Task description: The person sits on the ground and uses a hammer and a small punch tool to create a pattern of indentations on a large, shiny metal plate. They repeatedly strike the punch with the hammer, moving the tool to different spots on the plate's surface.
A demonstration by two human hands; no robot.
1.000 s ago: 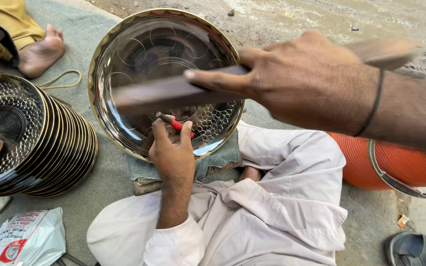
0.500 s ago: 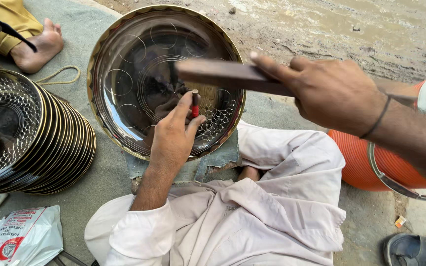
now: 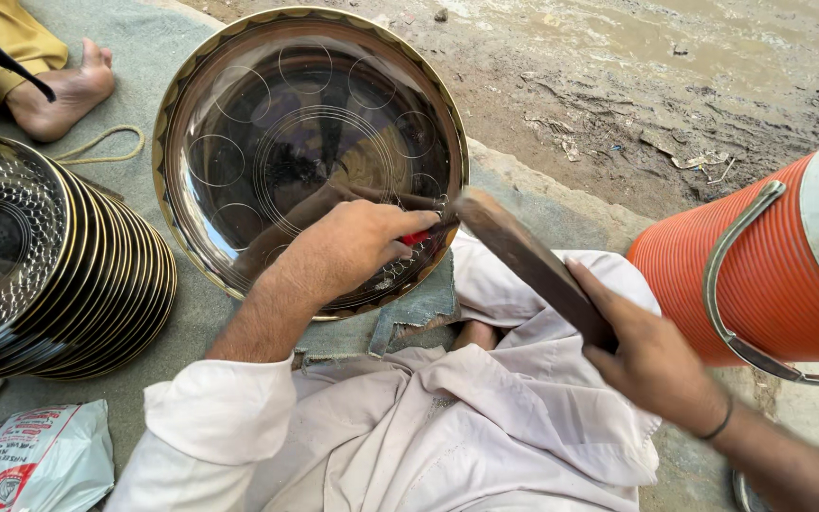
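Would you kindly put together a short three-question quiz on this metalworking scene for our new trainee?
1. True or false: the left hand pinches a small red-handled punch against the large round engraved metal tray.
2. What does the right hand grip? A) a flat dark wooden bat B) a glass bottle C) a paint brush
3. Fill in: the stack of shiny patterned metal trays lies to the person's ____ side.

Key:
1. True; the punch tip meets the tray near its lower rim.
2. A; the bat's far end reaches the punch.
3. Left; the ribbed orange plastic cooler stands on the right.
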